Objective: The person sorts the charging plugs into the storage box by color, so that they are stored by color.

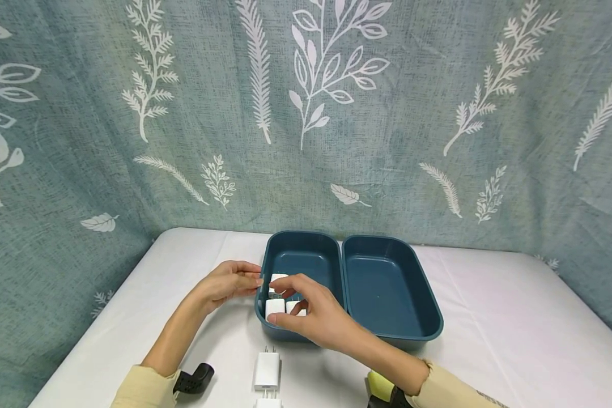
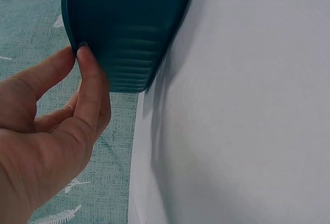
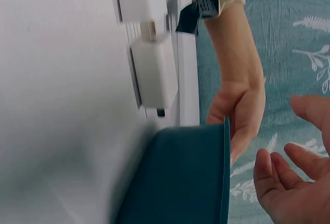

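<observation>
Two dark blue plastic bins stand side by side. My left hand (image 1: 229,285) pinches the side rim of the left bin (image 1: 313,263) between thumb and fingers, which the left wrist view shows close up on the bin (image 2: 124,33). Over the front left part of that bin hovers my right hand (image 1: 318,314), thumb and fingers parted. Nothing shows between those fingers (image 3: 265,175) in the right wrist view. Beneath them lie several white charger plugs (image 1: 275,309), partly covered by the hand.
Before the left bin, a white charger plug (image 1: 267,371) lies prongs away from me, with another plug (image 1: 268,403) behind it at the frame's bottom edge. The right bin (image 1: 387,289) holds nothing visible. A yellow-green object (image 1: 379,385) shows beneath my right forearm. A patterned curtain (image 1: 377,187) hangs behind the table.
</observation>
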A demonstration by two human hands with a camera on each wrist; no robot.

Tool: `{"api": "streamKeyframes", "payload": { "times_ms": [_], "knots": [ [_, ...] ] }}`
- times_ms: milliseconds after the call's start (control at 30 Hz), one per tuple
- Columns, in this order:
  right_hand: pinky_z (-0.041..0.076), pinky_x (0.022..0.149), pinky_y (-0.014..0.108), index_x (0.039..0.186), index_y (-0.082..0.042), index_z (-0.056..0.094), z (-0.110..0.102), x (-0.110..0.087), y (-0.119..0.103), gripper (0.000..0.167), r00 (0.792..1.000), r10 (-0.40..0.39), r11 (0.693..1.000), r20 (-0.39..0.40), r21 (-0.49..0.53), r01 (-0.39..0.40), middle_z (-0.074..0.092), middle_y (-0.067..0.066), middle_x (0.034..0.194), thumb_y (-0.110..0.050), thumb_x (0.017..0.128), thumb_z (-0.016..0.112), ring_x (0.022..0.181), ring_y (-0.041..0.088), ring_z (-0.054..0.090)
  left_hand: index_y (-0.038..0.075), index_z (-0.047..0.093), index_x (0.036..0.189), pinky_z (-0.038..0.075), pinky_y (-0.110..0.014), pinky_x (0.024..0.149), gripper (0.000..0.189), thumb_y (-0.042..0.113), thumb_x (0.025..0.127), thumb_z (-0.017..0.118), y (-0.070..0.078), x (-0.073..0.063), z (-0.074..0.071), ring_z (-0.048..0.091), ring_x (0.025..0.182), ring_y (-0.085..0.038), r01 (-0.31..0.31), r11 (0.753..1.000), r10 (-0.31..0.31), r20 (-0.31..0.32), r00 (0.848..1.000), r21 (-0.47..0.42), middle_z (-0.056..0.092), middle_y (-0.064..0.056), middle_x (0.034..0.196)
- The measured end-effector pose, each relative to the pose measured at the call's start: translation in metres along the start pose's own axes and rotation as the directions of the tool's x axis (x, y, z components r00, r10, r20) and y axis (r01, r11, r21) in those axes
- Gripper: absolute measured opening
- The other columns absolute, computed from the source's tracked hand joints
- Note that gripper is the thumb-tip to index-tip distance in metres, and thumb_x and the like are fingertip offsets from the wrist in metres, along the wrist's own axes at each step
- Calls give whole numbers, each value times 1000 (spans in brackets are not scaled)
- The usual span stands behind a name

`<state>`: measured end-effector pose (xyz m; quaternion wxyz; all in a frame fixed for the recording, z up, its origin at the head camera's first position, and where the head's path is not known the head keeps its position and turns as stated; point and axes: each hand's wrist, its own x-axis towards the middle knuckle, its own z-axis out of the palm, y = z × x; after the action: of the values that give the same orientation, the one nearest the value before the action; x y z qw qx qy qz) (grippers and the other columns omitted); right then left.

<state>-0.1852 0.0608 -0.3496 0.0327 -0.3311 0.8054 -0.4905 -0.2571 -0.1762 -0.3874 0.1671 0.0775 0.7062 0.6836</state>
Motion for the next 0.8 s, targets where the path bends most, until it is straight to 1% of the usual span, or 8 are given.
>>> {"api": "streamKeyframes", "payload": {
  "times_ms": [167, 233, 367, 533, 733, 800],
  "knots": [
    [55, 80, 28, 127, -18, 62, 4, -9, -7, 43, 998, -54, 998, 31, 27, 53, 60, -9, 117, -19, 87, 79, 106, 14, 55, -18, 49, 127, 55, -37, 89, 39, -3, 93, 61, 2, -1, 0, 67, 88, -16, 0, 1000, 0, -3, 1000, 7, 68, -15, 102],
    [56, 79, 28, 128, -16, 62, 5, -13, -7, 44, 996, -77, 997, 45, 29, 75, 59, -8, 118, -19, 87, 79, 105, 14, 55, -18, 49, 127, 55, -36, 88, 39, -3, 93, 62, 2, 0, 1, 67, 88, -16, 1, 1000, -1, -8, 1000, 9, 68, -15, 102],
    [56, 79, 28, 129, -15, 61, 8, -17, -6, 45, 995, -86, 995, 60, 46, 83, 59, -7, 117, -19, 88, 78, 104, 15, 55, -18, 49, 127, 55, -36, 87, 40, -2, 93, 62, 1, 0, 1, 67, 88, -15, -2, 1000, 2, -6, 1000, 9, 67, -16, 104],
    [56, 79, 27, 128, -14, 61, 12, -23, -2, 43, 992, -100, 994, 79, 58, 96, 60, -3, 118, -20, 88, 77, 105, 20, 57, -19, 48, 128, 56, -33, 85, 41, -3, 93, 62, 0, 0, 1, 67, 91, -17, -1, 1000, 1, -1, 1000, 7, 67, -18, 106],
    [56, 77, 25, 129, -18, 60, 17, -31, 0, 43, 983, -153, 988, 102, 51, 148, 61, -3, 117, -22, 89, 77, 103, 15, 58, -19, 49, 127, 56, -31, 84, 41, -3, 93, 63, -1, 0, 1, 67, 93, -18, 0, 1000, 0, -10, 1000, 14, 67, -20, 108],
    [56, 78, 25, 129, -18, 59, 18, -33, 1, 44, 980, -167, 986, 113, 47, 162, 61, -3, 119, -21, 89, 77, 103, 15, 59, -19, 49, 127, 56, -32, 84, 41, -3, 93, 63, -1, 1, 1, 67, 93, -18, -4, 1000, 4, -8, 1000, 21, 66, -20, 109]
  ]
}}
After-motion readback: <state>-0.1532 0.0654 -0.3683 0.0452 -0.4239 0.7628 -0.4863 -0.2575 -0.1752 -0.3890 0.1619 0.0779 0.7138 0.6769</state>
